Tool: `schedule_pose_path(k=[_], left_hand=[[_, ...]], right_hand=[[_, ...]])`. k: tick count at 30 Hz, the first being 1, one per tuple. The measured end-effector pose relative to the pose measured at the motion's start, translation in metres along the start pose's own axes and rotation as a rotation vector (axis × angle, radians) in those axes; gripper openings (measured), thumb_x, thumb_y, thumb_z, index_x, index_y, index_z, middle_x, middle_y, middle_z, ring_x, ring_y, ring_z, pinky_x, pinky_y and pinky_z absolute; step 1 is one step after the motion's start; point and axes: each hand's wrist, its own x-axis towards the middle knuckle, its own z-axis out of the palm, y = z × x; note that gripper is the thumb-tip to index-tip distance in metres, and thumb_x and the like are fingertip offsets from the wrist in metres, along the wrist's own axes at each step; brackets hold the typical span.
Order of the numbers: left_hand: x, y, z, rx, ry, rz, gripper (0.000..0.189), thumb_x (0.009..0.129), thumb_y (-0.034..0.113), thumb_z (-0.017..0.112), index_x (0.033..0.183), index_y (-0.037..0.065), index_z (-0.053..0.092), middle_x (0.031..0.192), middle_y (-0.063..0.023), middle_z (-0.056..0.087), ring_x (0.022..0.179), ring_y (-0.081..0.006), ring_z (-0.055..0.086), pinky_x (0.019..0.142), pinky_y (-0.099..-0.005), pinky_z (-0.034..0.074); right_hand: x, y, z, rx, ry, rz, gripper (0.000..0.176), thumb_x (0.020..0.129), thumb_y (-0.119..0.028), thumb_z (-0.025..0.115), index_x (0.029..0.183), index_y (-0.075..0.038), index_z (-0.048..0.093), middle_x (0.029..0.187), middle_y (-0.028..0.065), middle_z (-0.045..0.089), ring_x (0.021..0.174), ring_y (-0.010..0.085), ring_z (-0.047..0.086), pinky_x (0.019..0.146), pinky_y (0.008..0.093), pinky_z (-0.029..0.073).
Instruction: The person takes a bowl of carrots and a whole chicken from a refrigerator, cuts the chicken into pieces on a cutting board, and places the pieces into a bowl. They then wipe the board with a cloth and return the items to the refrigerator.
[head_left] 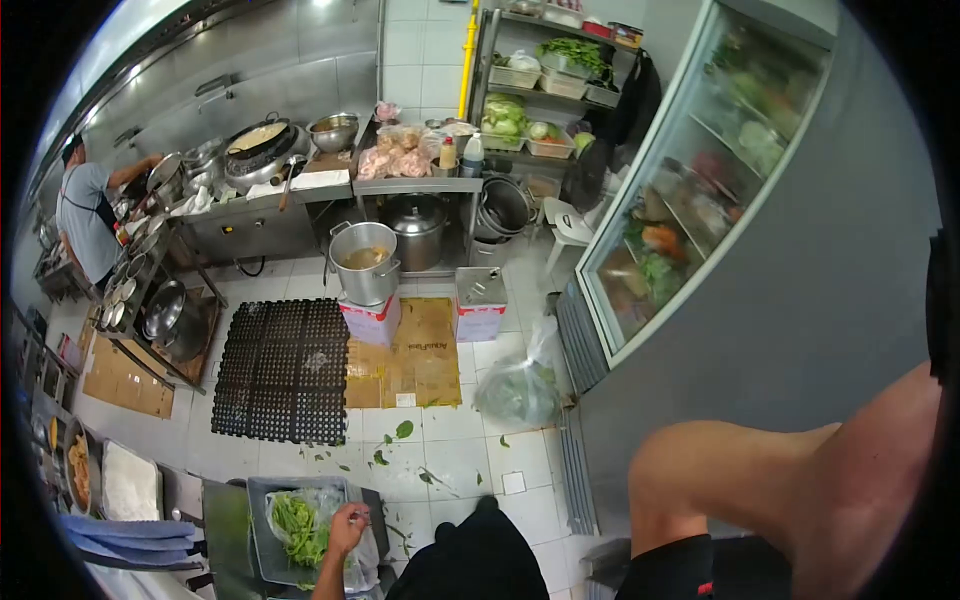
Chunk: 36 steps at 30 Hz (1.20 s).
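Observation:
My left hand [347, 527] is over the right side of a grey plastic bin [262, 545] at the bottom of the head view. Its fingers are curled together; whatever they may hold is too small to make out. Just left of the hand, leafy greens [298, 528] lie in the bin with a clear plastic bag [362, 568] around them. My right hand does not show. A bare bent limb [740, 470] fills the lower right, with black cloth near it.
Scattered leaves [404, 429] lie on the tiles beside a tied plastic bag [518, 390]. A black rubber mat [280, 370], cardboard [430, 350] and a large pot [364, 262] on a box stand ahead. A glass-door fridge [690, 220] is right; a person [85, 215] works far left.

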Motion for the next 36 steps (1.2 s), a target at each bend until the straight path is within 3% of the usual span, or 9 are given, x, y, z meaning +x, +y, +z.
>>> schedule_pose_path(k=[6, 16, 25, 28, 29, 30, 33, 34, 36], left_hand=[[0.108, 0.013, 0.02, 0.04, -0.02, 0.061, 0.02, 0.075, 0.01, 0.063, 0.094, 0.005, 0.064, 0.095, -0.0124, 0.062, 0.073, -0.0229, 0.062, 0.067, -0.0324, 0.051], [0.254, 0.0, 0.032, 0.279, 0.035, -0.415, 0.015, 0.076, 0.017, 0.067, 0.088, 0.009, 0.071, 0.092, -0.0164, 0.065, 0.08, -0.0273, 0.065, 0.073, -0.0346, 0.052], [0.4, 0.012, 0.054, 0.31, 0.068, -0.223, 0.02, 0.076, 0.02, 0.064, 0.089, 0.006, 0.07, 0.09, -0.0184, 0.067, 0.09, -0.0323, 0.064, 0.078, -0.0371, 0.051], [0.454, -0.02, 0.055, 0.245, -0.034, -0.389, 0.023, 0.075, 0.025, 0.07, 0.089, 0.008, 0.071, 0.094, -0.0161, 0.067, 0.082, -0.0299, 0.066, 0.075, -0.0364, 0.053], [0.475, -0.037, 0.061, 0.247, 0.118, 0.121, 0.02, 0.084, 0.026, 0.059, 0.09, 0.008, 0.066, 0.083, -0.0141, 0.064, 0.072, -0.0259, 0.061, 0.061, -0.0382, 0.047], [0.512, -0.047, 0.053, 0.251, 0.094, 0.142, 0.02, 0.084, 0.026, 0.059, 0.09, 0.008, 0.066, 0.083, -0.0141, 0.064, 0.072, -0.0259, 0.061, 0.061, -0.0382, 0.047], [0.568, -0.015, 0.03, 0.275, -0.193, -0.383, 0.021, 0.083, 0.021, 0.063, 0.101, 0.011, 0.067, 0.092, -0.0172, 0.065, 0.079, -0.0286, 0.063, 0.072, -0.0387, 0.05], [0.586, -0.013, 0.025, 0.273, -0.22, -0.371, 0.021, 0.083, 0.021, 0.063, 0.101, 0.011, 0.067, 0.092, -0.0172, 0.065, 0.079, -0.0286, 0.063, 0.072, -0.0387, 0.05], [0.65, -0.022, 0.02, 0.27, -0.145, 0.003, 0.024, 0.082, 0.026, 0.065, 0.1, 0.011, 0.068, 0.088, -0.0162, 0.067, 0.077, -0.0275, 0.065, 0.073, -0.0357, 0.051]], right_hand=[[-0.064, 0.081, 0.067, 0.002, 0.039, 0.02, 0.038, 0.092, -0.026, 0.047, 0.122, -0.003, 0.051, 0.112, 0.0182, 0.056, 0.101, 0.028, 0.053, 0.087, 0.0432, 0.044], [-0.136, 0.251, 0.173, 0.062, 0.168, -0.08, 0.037, 0.092, -0.026, 0.047, 0.122, -0.003, 0.051, 0.113, 0.0178, 0.056, 0.101, 0.0276, 0.053, 0.087, 0.0427, 0.044], [-0.192, 0.362, 0.27, 0.016, 0.15, -0.067, 0.037, 0.093, -0.026, 0.047, 0.122, -0.003, 0.051, 0.113, 0.0176, 0.056, 0.102, 0.0273, 0.053, 0.088, 0.0423, 0.043], [-0.22, 0.395, 0.309, -0.021, 0.122, -0.096, 0.037, 0.093, -0.026, 0.047, 0.122, -0.003, 0.051, 0.113, 0.0175, 0.056, 0.102, 0.0271, 0.053, 0.088, 0.0421, 0.043], [-0.232, 0.401, 0.326, -0.053, 0.105, -0.092, 0.037, 0.093, -0.026, 0.047, 0.122, -0.003, 0.051, 0.113, 0.0174, 0.056, 0.102, 0.0271, 0.053, 0.088, 0.0421, 0.043], [-0.243, 0.409, 0.34, -0.075, 0.098, -0.083, 0.037, 0.093, -0.026, 0.047, 0.122, -0.003, 0.051, 0.113, 0.0174, 0.056, 0.103, 0.027, 0.053, 0.089, 0.042, 0.043], [-0.258, 0.437, 0.38, -0.149, 0.058, -0.026, 0.037, 0.093, -0.025, 0.047, 0.122, -0.003, 0.051, 0.113, 0.0173, 0.056, 0.103, 0.0269, 0.053, 0.089, 0.0419, 0.043], [-0.259, 0.444, 0.392, -0.177, 0.049, -0.025, 0.037, 0.093, -0.025, 0.047, 0.122, -0.003, 0.051, 0.113, 0.0173, 0.056, 0.103, 0.0269, 0.053, 0.089, 0.0418, 0.043], [-0.267, 0.452, 0.408, -0.235, 0.055, -0.049, 0.037, 0.093, -0.025, 0.047, 0.122, -0.003, 0.051, 0.114, 0.0172, 0.056, 0.103, 0.0268, 0.053, 0.089, 0.0417, 0.043]])
